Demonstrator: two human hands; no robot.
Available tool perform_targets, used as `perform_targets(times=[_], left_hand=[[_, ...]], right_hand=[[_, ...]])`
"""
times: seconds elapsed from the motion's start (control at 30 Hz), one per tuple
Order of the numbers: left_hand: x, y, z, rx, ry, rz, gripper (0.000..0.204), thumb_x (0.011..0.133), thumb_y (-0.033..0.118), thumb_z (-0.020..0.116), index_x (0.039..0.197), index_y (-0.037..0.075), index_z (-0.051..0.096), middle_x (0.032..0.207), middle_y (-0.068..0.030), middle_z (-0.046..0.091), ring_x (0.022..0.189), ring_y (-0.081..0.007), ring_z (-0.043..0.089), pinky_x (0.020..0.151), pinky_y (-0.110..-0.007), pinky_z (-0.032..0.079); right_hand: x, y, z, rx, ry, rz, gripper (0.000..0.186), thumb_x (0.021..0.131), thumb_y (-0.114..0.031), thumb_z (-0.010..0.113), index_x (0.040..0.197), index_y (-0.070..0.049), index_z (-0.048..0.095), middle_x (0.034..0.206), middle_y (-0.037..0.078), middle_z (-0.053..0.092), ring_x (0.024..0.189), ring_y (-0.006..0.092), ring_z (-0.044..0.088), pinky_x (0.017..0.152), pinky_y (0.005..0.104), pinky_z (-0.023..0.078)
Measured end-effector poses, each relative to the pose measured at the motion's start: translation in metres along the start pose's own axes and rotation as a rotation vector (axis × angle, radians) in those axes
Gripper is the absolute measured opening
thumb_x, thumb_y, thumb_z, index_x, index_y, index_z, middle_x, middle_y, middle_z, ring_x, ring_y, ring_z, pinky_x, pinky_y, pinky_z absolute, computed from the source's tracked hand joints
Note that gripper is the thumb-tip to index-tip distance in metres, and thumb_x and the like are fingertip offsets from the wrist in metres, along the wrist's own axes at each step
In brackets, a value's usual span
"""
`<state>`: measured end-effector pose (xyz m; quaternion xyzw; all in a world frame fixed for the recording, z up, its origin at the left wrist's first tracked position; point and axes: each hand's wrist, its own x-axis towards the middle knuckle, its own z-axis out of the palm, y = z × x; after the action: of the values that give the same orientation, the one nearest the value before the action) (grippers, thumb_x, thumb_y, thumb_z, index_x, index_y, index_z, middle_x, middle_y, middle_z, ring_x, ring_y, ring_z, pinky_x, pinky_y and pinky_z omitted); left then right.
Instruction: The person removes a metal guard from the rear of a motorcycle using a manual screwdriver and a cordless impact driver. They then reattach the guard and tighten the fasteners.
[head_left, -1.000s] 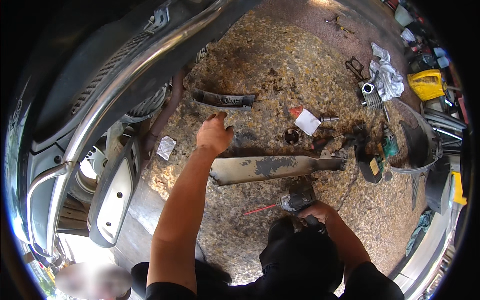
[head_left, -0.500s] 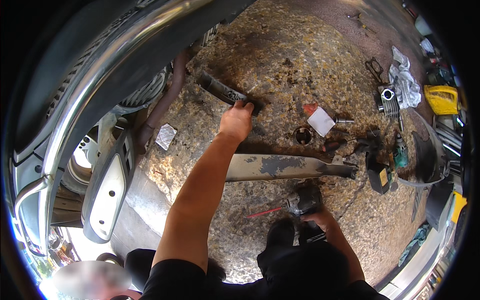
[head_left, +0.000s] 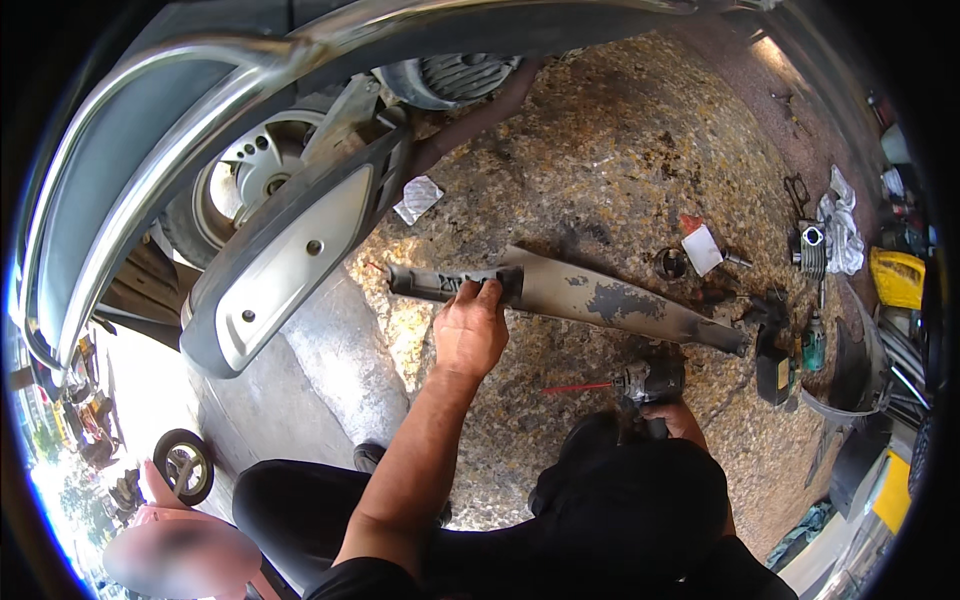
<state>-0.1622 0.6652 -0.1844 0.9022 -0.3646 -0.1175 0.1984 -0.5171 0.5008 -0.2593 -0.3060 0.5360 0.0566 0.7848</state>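
Observation:
My left hand (head_left: 470,325) is closed on a dark, narrow, trough-shaped cover piece (head_left: 425,284), holding it above the ground by its right end. That end overlaps the left end of a long grey panel (head_left: 610,300) with dark flaking patches, which lies on the pebbled ground. Low on the right, my right hand (head_left: 682,420) is wrapped round the handle of a power driver (head_left: 655,380). A long red bit (head_left: 580,387) sticks out from it to the left. Part of the right hand is hidden behind the driver and my dark clothing.
A scooter's wheel (head_left: 255,170) and silver-and-black exhaust shield (head_left: 300,265) stand at the upper left. To the right lie a white paper (head_left: 702,250), a cylinder part (head_left: 812,240), a black box (head_left: 772,375), a green tool (head_left: 812,340) and a yellow container (head_left: 897,278).
My left hand has brought the cover piece closer to me and leftward, and it now lies level. The view has turned left, showing more of the scooter. My right hand still grips the driver.

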Motion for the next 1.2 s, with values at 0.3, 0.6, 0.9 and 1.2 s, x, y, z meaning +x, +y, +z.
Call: perform_targets(times=[0.3,0.6,0.9,1.2], left_hand=[[-0.016,-0.056,0.002,-0.24,-0.583,-0.17,0.03,0.085,0.024,0.06,0.109,0.007,0.062,0.109,-0.0207,0.065,0.097,-0.036,0.063,0.087,-0.044,0.048],[0.012,-0.121,0.019,-1.046,-0.646,-0.513,0.035,0.084,0.022,0.063,0.112,0.0,0.065,0.106,-0.0104,0.065,0.095,-0.02,0.059,0.084,-0.033,0.046],[0.047,-0.104,-0.012,-0.664,-0.32,-0.384,0.03,0.087,0.025,0.059,0.105,0.002,0.068,0.094,-0.0166,0.069,0.083,-0.0259,0.066,0.078,-0.036,0.052],[0.08,0.065,0.008,-0.109,0.218,0.205,0.03,0.082,0.015,0.064,0.112,0.009,0.064,0.101,-0.0168,0.063,0.098,-0.0356,0.059,0.088,-0.047,0.049]], right_hand=[[-0.004,-0.004,0.007,-0.211,0.045,0.059,0.035,0.07,-0.009,0.074,0.103,-0.007,0.062,0.084,0.006,0.064,0.074,0.024,0.063,0.071,0.038,0.051],[-0.009,0.001,0.019,-0.163,0.117,0.06,0.04,0.074,-0.011,0.074,0.112,-0.013,0.062,0.093,-0.001,0.064,0.088,0.0179,0.059,0.08,0.0348,0.046],[-0.008,0.004,0.01,-0.132,0.1,0.092,0.031,0.077,-0.012,0.072,0.107,-0.01,0.065,0.092,0.002,0.067,0.088,0.0199,0.064,0.082,0.0356,0.051],[0.009,0.01,-0.008,-0.138,0.119,0.154,0.045,0.066,-0.003,0.072,0.109,-0.001,0.061,0.089,0.009,0.066,0.074,0.0271,0.066,0.068,0.0419,0.056]])
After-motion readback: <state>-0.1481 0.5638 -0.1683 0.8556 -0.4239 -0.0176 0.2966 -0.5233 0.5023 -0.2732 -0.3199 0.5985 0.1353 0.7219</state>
